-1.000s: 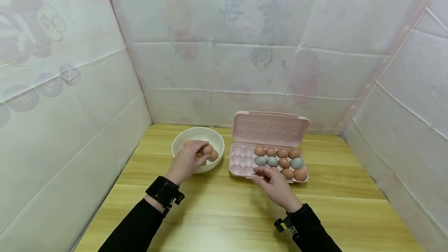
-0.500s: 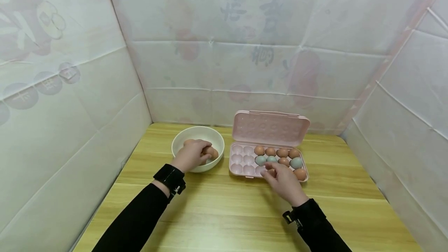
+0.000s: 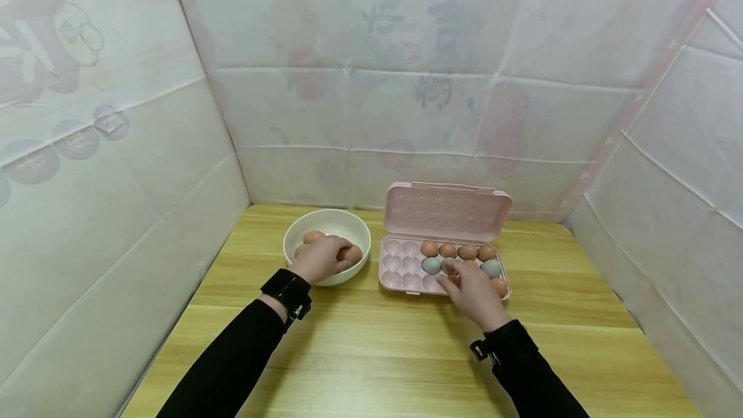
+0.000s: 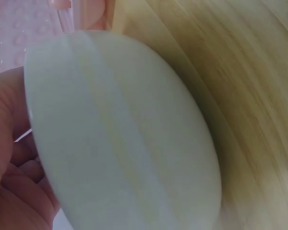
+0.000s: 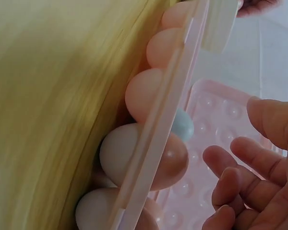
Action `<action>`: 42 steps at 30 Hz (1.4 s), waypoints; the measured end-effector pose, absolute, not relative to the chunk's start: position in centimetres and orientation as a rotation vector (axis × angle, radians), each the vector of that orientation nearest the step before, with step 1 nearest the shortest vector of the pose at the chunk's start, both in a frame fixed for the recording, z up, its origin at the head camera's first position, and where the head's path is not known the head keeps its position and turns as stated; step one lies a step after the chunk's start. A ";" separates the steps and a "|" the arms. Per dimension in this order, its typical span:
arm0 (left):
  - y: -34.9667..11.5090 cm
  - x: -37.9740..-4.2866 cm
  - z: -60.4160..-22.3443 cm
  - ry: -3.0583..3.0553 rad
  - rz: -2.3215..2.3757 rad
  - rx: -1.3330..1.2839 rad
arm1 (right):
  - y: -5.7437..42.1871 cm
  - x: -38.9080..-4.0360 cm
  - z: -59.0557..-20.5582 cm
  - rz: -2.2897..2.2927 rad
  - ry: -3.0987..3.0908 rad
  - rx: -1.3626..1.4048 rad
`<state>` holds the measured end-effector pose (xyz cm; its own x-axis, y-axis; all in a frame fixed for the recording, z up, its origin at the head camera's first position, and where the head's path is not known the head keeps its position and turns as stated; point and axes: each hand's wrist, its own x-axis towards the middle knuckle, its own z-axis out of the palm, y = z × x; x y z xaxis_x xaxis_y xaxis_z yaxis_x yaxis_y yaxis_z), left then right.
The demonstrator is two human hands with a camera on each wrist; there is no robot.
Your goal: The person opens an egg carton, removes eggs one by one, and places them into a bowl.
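My left hand (image 3: 321,258) reaches into the cream bowl (image 3: 361,229), its fingers at a brown egg (image 3: 353,253). In the left wrist view, the bowl's wall (image 4: 120,134) hides the fingertips, so a grip on that egg cannot be confirmed. More brown eggs (image 3: 313,237) lie in the bowl. My right hand (image 3: 477,294) hovers over the front of the pink egg carton (image 3: 447,211), covering part of the front row. In the right wrist view, its loosely bent fingers (image 5: 261,160) hold nothing. Brown eggs (image 3: 467,251) and blue-green eggs (image 3: 431,266) sit in the carton's right-hand cups.
The carton's lid stands raised at the back, and its left cups (image 3: 392,263) hold no eggs. Bowl and carton stand side by side on a wooden table (image 3: 371,353). White printed sheets (image 3: 371,108) enclose the back and both sides.
My left hand has moved slightly right and lower into the bowl, uncovering eggs at its left. My right hand has shifted right and slightly farther back over the carton.
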<state>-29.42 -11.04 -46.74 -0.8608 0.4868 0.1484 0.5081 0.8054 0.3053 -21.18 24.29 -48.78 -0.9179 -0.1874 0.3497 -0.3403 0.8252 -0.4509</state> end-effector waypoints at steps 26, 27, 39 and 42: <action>-11.0 -30.4 -47.4 -3.083 -0.586 -0.630 | 23.3 -24.5 -49.1 0.315 -2.772 0.396; -11.0 -30.4 -47.4 -3.079 -0.594 -0.644 | 23.3 -24.6 -49.2 0.295 -2.769 0.399; -11.1 -29.7 -46.9 -2.919 -0.522 -0.806 | 22.7 -25.5 -49.9 0.166 -2.772 0.423; -11.0 -29.3 -46.4 -2.905 -0.489 -0.793 | 22.6 -25.6 -49.9 0.168 -2.791 0.415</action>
<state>-29.27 -10.98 -46.41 -0.8611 0.4793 0.1699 0.5085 0.8139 0.2811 -25.62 22.60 -49.87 -0.9088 -0.2646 0.3226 -0.3014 0.9510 -0.0693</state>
